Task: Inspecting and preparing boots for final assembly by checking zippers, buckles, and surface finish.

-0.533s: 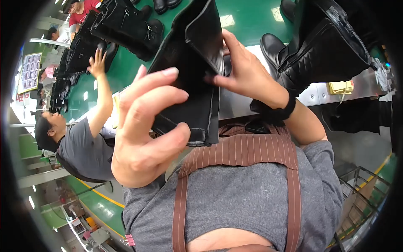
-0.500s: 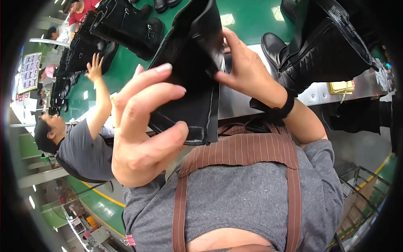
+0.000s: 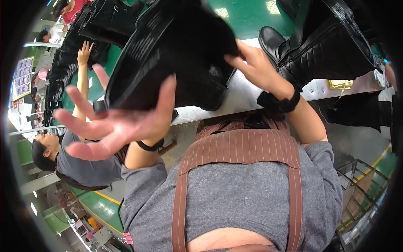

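A black boot (image 3: 189, 54) is tilted over the bench in front of me, its wide shaft opening turned toward me. My left hand (image 3: 130, 126) is at the near left side of the shaft, palm up with fingers spread, holding nothing; whether it touches the boot I cannot tell. On the boot's right edge, my right hand (image 3: 258, 67) is closed, thumb and fingers pinching the material. The boot is partly blurred and its foot is hidden. Right of my right hand lies another black boot (image 3: 323, 54) with a quilted panel and a side zipper.
The bench has a metal front edge (image 3: 247, 94) and a green top (image 3: 239, 19). Yellow papers (image 3: 341, 84) lie at the right. More black boots (image 3: 107, 21) stand far left. A co-worker (image 3: 90, 161) sits at the left with one arm raised. A metal rack (image 3: 365, 180) stands lower right.
My left hand has come off the shaft, moved left and down and spread its fingers. The boot has turned, its opening now facing me more. My right hand has shifted slightly right and down.
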Motion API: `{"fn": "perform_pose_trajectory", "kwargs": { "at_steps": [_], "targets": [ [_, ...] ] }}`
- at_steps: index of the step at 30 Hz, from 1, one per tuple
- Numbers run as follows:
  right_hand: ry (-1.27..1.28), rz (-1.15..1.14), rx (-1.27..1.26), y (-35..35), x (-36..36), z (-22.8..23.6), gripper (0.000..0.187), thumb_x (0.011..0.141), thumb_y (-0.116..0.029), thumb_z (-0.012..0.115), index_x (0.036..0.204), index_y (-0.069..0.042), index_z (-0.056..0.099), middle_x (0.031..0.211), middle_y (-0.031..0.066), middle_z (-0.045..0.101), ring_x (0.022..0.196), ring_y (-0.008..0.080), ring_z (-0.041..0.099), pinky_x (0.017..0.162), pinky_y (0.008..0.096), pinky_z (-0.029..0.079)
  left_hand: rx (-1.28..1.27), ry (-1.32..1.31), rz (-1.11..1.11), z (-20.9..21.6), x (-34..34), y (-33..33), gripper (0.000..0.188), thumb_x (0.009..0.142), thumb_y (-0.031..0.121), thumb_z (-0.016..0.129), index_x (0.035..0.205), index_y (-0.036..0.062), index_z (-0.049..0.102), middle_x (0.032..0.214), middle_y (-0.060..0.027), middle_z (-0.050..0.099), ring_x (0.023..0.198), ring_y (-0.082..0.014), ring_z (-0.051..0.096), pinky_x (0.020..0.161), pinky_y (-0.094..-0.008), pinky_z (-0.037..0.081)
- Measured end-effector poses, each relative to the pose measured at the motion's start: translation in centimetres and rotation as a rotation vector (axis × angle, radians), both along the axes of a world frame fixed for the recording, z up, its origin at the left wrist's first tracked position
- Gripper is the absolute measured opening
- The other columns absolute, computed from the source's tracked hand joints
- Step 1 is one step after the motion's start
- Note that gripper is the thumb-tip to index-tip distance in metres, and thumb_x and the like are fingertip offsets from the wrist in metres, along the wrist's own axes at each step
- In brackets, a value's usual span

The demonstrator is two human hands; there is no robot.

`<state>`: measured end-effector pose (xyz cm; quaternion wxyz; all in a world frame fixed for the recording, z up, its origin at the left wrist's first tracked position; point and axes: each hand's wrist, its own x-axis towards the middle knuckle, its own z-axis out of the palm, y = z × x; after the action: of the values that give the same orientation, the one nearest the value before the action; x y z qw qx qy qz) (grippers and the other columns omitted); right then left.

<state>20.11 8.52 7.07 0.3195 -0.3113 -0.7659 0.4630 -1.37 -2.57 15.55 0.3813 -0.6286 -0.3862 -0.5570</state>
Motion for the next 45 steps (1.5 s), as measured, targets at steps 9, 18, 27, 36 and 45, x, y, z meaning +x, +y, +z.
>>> {"fn": "perform_pose_trajectory", "kwargs": {
  "at_steps": [9, 18, 27, 36, 45],
  "targets": [
    [-0.28, 0.103, -0.316, -3.6, 0.3, -7.4, 0.021, 0.089, -0.02, 0.068, 0.095, -0.001, 0.062, 0.073, 0.002, 0.062, 0.065, 0.0116, 0.064, 0.057, 0.0264, 0.05, -1.11, -0.863, -0.416, -14.0, 4.2, -3.5, 0.032, 0.074, 0.006, 0.077, 0.102, -0.0024, 0.065, 0.096, -0.0068, 0.068, 0.088, -0.0171, 0.063, 0.083, -0.0296, 0.048],
    [-0.224, 0.261, -0.652, -2.4, -1.0, -8.5, 0.029, 0.099, -0.026, 0.053, 0.085, -0.001, 0.058, 0.07, 0.0028, 0.058, 0.058, 0.0097, 0.058, 0.053, 0.0247, 0.048, -1.214, -0.879, -0.584, -14.7, 3.0, -1.7, 0.023, 0.078, 0.002, 0.072, 0.099, -0.0024, 0.067, 0.092, -0.0079, 0.07, 0.084, -0.0149, 0.065, 0.078, -0.0285, 0.051],
    [0.117, 0.377, -0.65, -2.1, -0.9, -0.7, 0.033, 0.1, -0.028, 0.048, 0.08, -0.003, 0.058, 0.068, 0.0009, 0.057, 0.054, 0.0069, 0.052, 0.051, 0.0213, 0.042, -1.257, -0.862, -0.313, -17.0, 2.8, -2.1, 0.034, 0.073, 0.01, 0.079, 0.103, -0.0014, 0.067, 0.098, -0.0112, 0.071, 0.089, -0.0199, 0.068, 0.081, -0.0322, 0.052],
    [0.104, 0.304, -0.342, -1.1, -2.6, 0.9, 0.029, 0.098, -0.024, 0.052, 0.084, 0.0, 0.063, 0.066, 0.0033, 0.058, 0.055, 0.0099, 0.057, 0.053, 0.0245, 0.046, -0.554, -0.623, -0.341, -12.5, -0.1, -2.3, 0.091, 0.077, 0.017, 0.072, 0.146, -0.0054, 0.018, 0.148, -0.0204, 0.028, 0.135, -0.0308, 0.032, 0.112, -0.0421, 0.023],
    [0.055, 0.297, -0.264, -1.2, -3.2, 0.2, 0.03, 0.1, -0.025, 0.05, 0.086, -0.003, 0.064, 0.068, -0.0001, 0.057, 0.057, 0.0072, 0.055, 0.056, 0.0214, 0.046, -0.755, 0.322, 0.625, 8.0, 3.6, -0.6, 0.05, 0.071, 0.052, 0.075, 0.086, 0.0044, 0.071, 0.071, -0.0073, 0.06, 0.074, -0.0237, 0.057, 0.078, -0.0366, 0.037]
  ]
}}
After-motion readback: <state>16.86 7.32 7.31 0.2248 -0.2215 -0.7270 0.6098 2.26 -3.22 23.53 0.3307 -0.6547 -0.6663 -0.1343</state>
